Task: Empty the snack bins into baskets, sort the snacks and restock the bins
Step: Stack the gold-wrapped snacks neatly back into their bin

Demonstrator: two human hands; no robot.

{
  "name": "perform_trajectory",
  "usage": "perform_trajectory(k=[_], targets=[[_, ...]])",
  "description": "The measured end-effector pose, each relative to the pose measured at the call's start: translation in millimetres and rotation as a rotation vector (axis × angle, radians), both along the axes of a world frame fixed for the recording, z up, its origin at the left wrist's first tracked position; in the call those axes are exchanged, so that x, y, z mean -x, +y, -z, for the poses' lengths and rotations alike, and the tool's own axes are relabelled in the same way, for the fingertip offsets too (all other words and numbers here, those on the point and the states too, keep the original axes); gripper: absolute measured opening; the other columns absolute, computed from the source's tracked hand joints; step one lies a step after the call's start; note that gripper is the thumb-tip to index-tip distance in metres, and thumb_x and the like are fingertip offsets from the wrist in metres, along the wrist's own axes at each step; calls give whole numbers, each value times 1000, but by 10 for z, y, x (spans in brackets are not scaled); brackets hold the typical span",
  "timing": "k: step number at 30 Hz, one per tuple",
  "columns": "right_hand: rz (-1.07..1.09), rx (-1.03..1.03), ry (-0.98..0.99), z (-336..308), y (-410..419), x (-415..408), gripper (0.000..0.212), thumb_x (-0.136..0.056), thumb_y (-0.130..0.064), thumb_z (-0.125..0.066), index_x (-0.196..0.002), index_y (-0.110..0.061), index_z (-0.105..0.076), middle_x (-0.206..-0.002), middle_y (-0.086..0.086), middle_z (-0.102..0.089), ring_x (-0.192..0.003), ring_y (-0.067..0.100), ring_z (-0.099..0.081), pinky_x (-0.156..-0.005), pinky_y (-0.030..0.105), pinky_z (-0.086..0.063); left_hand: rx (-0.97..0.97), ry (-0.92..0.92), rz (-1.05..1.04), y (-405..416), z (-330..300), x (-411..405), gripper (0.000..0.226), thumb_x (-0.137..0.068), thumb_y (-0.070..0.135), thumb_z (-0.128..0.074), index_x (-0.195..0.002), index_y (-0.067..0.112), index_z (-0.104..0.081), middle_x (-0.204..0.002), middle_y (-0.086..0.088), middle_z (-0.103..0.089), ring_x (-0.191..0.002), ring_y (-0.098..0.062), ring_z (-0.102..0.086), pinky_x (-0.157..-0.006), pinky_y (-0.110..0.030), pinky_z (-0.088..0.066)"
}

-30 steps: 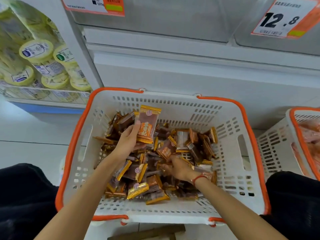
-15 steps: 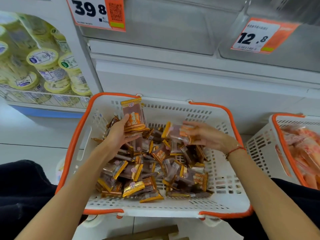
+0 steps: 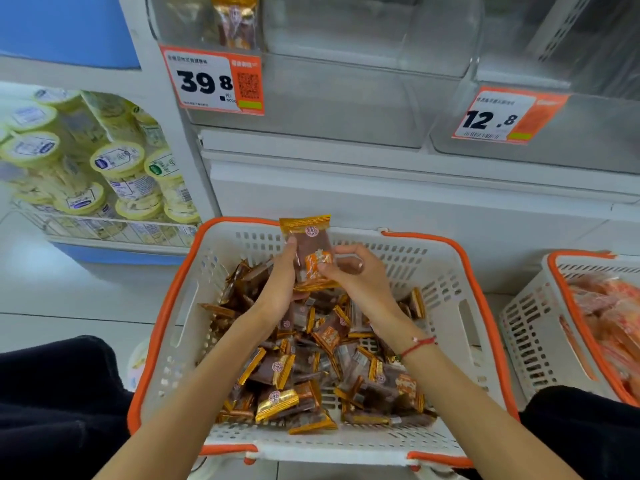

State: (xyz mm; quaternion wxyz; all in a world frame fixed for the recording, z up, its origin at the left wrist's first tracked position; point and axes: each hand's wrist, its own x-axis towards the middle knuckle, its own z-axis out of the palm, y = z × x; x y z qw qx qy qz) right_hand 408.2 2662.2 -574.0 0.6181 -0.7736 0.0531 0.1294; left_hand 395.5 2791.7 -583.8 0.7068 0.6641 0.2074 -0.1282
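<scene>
Both hands, left hand (image 3: 282, 282) and right hand (image 3: 356, 277), pinch a small stack of brown, gold-edged snack packets (image 3: 309, 252) above the far end of the white, orange-rimmed basket (image 3: 460, 306). Square the stack's edges before lifting it to the clear plastic bin (image 3: 346, 98), probably the far-left one.

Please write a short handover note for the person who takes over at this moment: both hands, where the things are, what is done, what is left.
Left hand and right hand together hold a stack of brown snack packets above the basket.
Basket is full of loose brown packets.
The 39.8 bin holds only a few packets at its back left; the 12.8 bin looks empty.
Second basket on the right holds orange packets.
Left: restock both bins.
</scene>
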Motion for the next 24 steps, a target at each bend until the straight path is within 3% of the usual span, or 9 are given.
perform_trajectory(k=[2,4,6,10,12,14,18,21,24], targets=[[-29,54,-40,-57,15,-12,27,-82,-30,-76,-103,-28,-59,-95,-15,-68,-77,-9,-62,-65,10,-42,-66,-43,57,-16,-42,37,86,-85,79,-33,-152,26,-23,-154,2,-32,-136,-15,-37,-112,-41,-33],[-72,99,-94,-161,29,-35,26,-83,-31,-74,-102,-30,-57,-97,-14,-67,-79,-9,-61,-65,12,-39,-69,-109,-2,-2,-78,56,75,-95,60,-38,-154,20,-14,-154,7,-26,-138,-10,-29,-110,-29,-25],[-115,132,-164,-285,58,-68,22,-84,-32,-72,-98,-33,-54,-98,-16,-65,-86,-7,-59,-68,15,-39,-94,-186,-19,3,-186,89,71,-97,54,-38,-155,23,-12,-155,11,-25,-141,-8,-26,-110,-29,-23],[-135,184,-302,-582,174,-188,36,-87,-40,-67,-116,-31,-47,-119,-14,-50,-107,0,-50,-85,20,-42,-127,-432,-39,136,-511,75,22,-98,48,-42,-121,47,-42,-110,38,-55,-103,24,-48,-91,-15,-36],[-195,92,-297,-804,234,-254,59,-91,-38,-62,-141,-29,-32,-134,-14,-43,-119,4,-47,-99,26,-43,-192,-540,-46,221,-691,25,27,-94,59,-44,-120,48,-44,-111,35,-57,-109,17,-50,-94,-21,-38],[-347,-40,-314,-1064,305,-323,60,-97,-29,-53,-149,-28,-23,-140,-14,-45,-125,1,-47,-108,29,-39,-321,-691,-63,304,-911,-51,42,-89,63,-40,-127,45,-43,-122,29,-53,-122,7,-45,-103,-27,-37],[-441,-118,-418,-1560,429,-467,47,-100,-20,-47,-144,-25,-34,-131,-12,-56,-115,-5,-55,-101,22,-45,-489,-868,-134,435,-1332,-302,50,-85,64,-30,-135,55,-30,-145,33,-21,-137,15,-11,-110,-13,-13],[-423,-129,-460,-1887,579,-671,40,-97,-24,-54,-135,-29,-44,-124,-11,-61,-114,3,-58,-101,29,-47,-545,-946,-171,601,-1609,-556,52,-87,61,-29,-138,49,-36,-151,15,-28,-142,0,-17,-119,-30,-16],[-411,-141,-410,-2068,693,-989,36,-97,-27,-55,-132,-26,-50,-122,-4,-65,-111,12,-63,-102,37,-48,-684,-1016,-239,765,-1809,-768,51,-88,64,-31,-137,48,-34,-152,19,-27,-139,7,-17,-115,-15,-15]])
